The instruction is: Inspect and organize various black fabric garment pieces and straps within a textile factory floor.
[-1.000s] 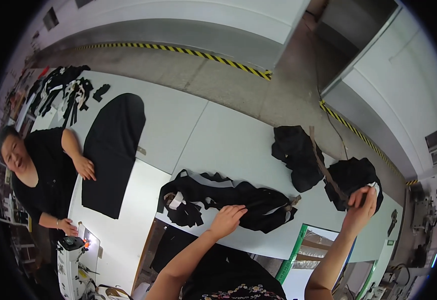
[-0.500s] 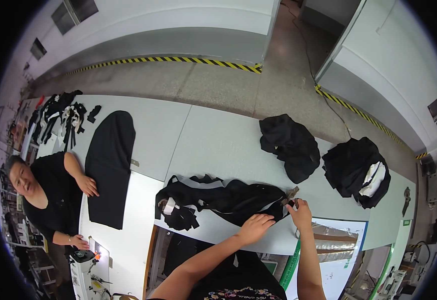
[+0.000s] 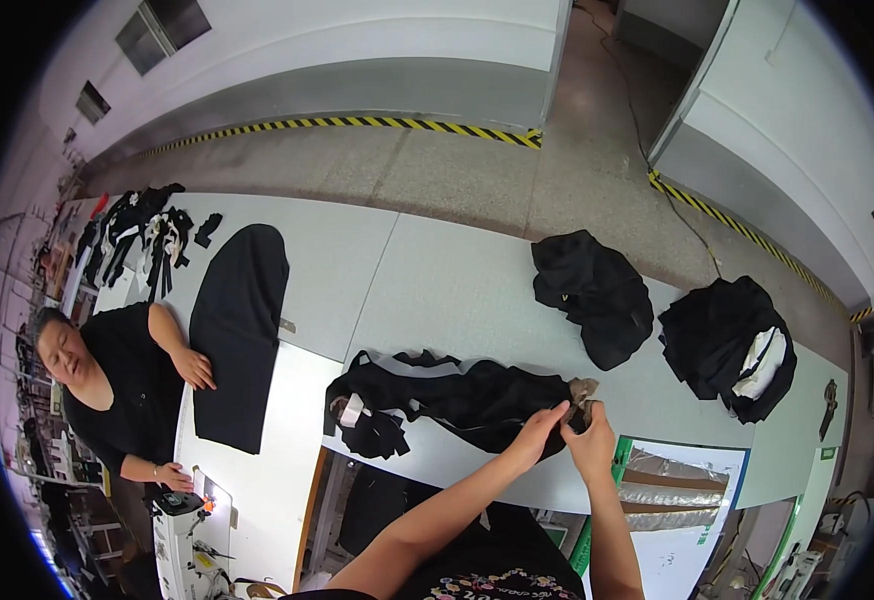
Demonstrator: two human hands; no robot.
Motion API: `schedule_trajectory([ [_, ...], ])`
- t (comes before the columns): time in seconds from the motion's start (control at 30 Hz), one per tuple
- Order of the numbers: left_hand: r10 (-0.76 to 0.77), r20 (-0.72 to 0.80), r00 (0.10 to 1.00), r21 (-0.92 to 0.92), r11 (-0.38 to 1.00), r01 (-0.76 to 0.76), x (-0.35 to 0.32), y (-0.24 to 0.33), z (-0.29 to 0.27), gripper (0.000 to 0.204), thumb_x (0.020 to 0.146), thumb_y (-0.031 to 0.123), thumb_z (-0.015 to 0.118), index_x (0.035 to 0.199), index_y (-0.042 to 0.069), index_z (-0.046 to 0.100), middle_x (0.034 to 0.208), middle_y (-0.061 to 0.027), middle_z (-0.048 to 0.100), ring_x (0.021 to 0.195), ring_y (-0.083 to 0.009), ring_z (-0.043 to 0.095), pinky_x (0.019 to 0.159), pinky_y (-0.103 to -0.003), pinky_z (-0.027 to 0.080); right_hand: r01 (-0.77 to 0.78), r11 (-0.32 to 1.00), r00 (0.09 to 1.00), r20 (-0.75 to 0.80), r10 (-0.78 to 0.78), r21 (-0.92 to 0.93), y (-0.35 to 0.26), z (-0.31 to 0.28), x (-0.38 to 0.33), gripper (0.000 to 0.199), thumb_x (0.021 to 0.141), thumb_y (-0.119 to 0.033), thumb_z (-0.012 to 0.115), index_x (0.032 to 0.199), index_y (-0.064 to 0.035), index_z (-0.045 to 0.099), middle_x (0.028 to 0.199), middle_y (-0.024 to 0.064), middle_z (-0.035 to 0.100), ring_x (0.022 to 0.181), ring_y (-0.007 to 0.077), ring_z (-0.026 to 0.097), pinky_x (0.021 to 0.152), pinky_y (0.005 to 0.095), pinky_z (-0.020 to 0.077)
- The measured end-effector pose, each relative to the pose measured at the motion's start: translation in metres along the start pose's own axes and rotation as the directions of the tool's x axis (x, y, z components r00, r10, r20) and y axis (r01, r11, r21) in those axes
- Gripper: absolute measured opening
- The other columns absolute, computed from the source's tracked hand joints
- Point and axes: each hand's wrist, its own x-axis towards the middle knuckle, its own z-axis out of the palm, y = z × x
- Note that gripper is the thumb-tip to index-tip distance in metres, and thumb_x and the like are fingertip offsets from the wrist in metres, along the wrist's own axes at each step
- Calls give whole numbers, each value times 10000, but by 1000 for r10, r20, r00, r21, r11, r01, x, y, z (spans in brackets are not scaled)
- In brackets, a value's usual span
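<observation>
A long black garment with grey edging lies crumpled across the grey table in front of me. At its right end a small brownish piece of cloth sticks up. My left hand and my right hand meet at this end, fingers closed and pinching the garment's edge beside the brownish piece. Exactly which layer each hand grips is too small to make out. At the garment's left end lie a white tag-like piece and a ragged black bit of cloth.
Two black cloth heaps lie on the right, one folded, one with white inside. Scissors rest at the far right. On the left, a person works at a sewing machine beside a flat black panel.
My left hand has moved right along the garment, from lying flat on it to pinching its right end next to my right hand. The view has shifted slightly.
</observation>
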Motion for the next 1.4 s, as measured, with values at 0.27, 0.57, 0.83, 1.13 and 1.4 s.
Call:
schedule_trajectory([
  [0.27, 177, 93, 980, -211, 965, -155, -43, 104, 0, 313, 928, 276, 484, 957, 8, 642, 1160, -142, 635, 1055, -194, 584, 966, -326, 393, -6, 905, 1000, 26, -6, 425, -3, -29, -10, 199, 883, -207, 632, 915, -12, 614, 686, 21, 545, 564, 90, 383, 514, 254, 326],
  [0.57, 330, 171, 929, -295, 916, -271, -84, 181, -19, 361, 965, 342, 406, 1080, 50, 585, 1242, -154, 579, 1149, -265, 535, 1008, -393, 382, 285, 946, 936, 257, -241, -153, 24, -4, -13, 312, 879, -336, 571, 903, -37, 656, 1057, 142, 624, 933, 314, 609, 765, 381, 479],
  [0.83, 343, 188, 920, -297, 913, -280, -117, 210, 26, 488, 968, 348, 419, 1354, 49, 400, 1394, -137, 441, 1320, -251, 375, 1094, -389, 281, 297, 809, 888, 165, -429, 507, -90, -12, -1, 619, 729, -211, 762, 1266, -69, 489, 1304, 149, 502, 1201, 336, 487, 1005, 414, 383],
  [1.13, 418, 355, 836, -232, 906, -355, -159, 261, 72, 553, 981, 323, 341, 1422, -4, 272, 1488, -188, 283, 1397, -280, 242, 1121, -431, 240, 118, 515, 812, 216, -542, 849, -169, -9, 21, 790, 684, -98, 812, 1324, -36, 352, 1234, 77, 498, 1153, 183, 481, 996, 325, 377],
  [1.4, 574, 317, 755, -126, 814, -567, -196, 314, 94, 481, 1004, 326, 343, 1383, 31, 330, 1430, -167, 380, 1325, -270, 354, 1083, -414, 288, 23, 562, 665, 407, -626, 827, -226, -25, 22, 689, 698, -83, 789, 1290, -7, 445, 1130, 73, 592, 1051, 158, 564, 920, 312, 447],
])
